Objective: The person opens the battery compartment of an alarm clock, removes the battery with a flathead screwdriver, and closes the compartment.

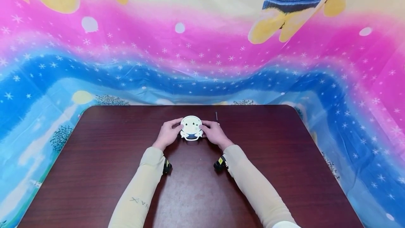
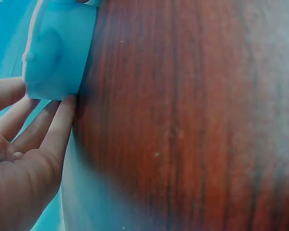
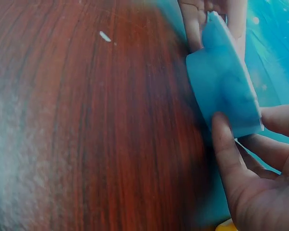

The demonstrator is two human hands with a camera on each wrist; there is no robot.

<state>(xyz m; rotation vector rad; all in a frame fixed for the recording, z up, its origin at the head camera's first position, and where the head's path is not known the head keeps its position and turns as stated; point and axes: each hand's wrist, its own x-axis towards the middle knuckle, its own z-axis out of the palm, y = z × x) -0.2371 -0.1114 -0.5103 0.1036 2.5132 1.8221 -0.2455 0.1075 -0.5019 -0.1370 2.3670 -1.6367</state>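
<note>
Bench top: dark red-brown wood-grained bench [image 1: 95, 168]
Behind: pink-and-blue snowflake-printed cloth [image 1: 190, 50]
Near far edge: thin dark rod [image 1: 216, 116]
Bare wood: tiny white sliver [image 3: 105, 36]

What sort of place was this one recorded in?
Likely a makeshift indoor recording spot: a printed curtain behind a brown table, and two wrist cameras.

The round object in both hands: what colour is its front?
The round object's front is mostly white with small dark marks, best seen in the head view.

I see a draped-off work spot, room type unclear: printed cloth [image 1: 190, 59] hangs around the bench [image 1: 95, 164] from nine through three o'clock.
</note>
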